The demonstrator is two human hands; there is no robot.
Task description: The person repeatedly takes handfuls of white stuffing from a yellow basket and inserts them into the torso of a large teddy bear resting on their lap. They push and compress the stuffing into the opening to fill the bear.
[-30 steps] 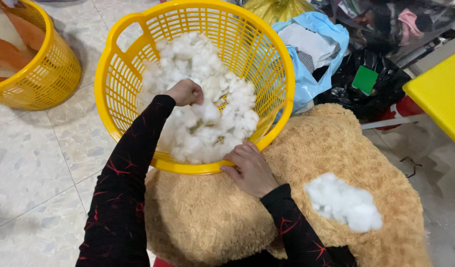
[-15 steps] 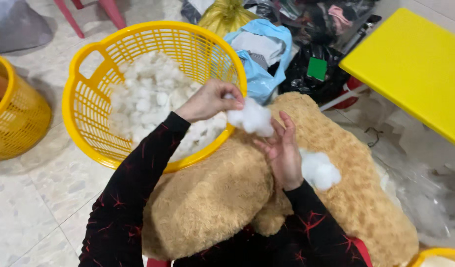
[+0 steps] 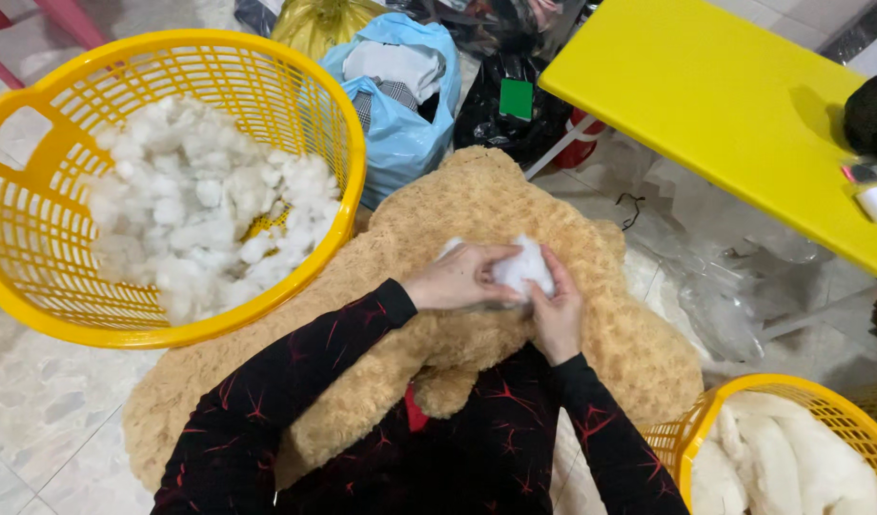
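1. Far left: big yellow basket [image 3: 38, 238] heaped with white stuffing [image 3: 191, 229], rim touching the tan plush skin [image 3: 458, 210]. Easily tipped or spilled by a careless reach back for more.
2. Centre: left hand [image 3: 458, 278] closed around a white wad of stuffing [image 3: 522, 267], fingers pinching it from the left side over the plush skin. Loose tufts likely to drop onto the floor if that grip slackens.
3. Just right: right hand [image 3: 556, 310] cupped against the same wad, fingers curled round it. Opening in the plush hidden beneath both hands; seam could tear or filling clump if pushed blind.
4. Far right: yellow desk [image 3: 734, 105] and second basket [image 3: 744, 420] close by; elbow knock possible.
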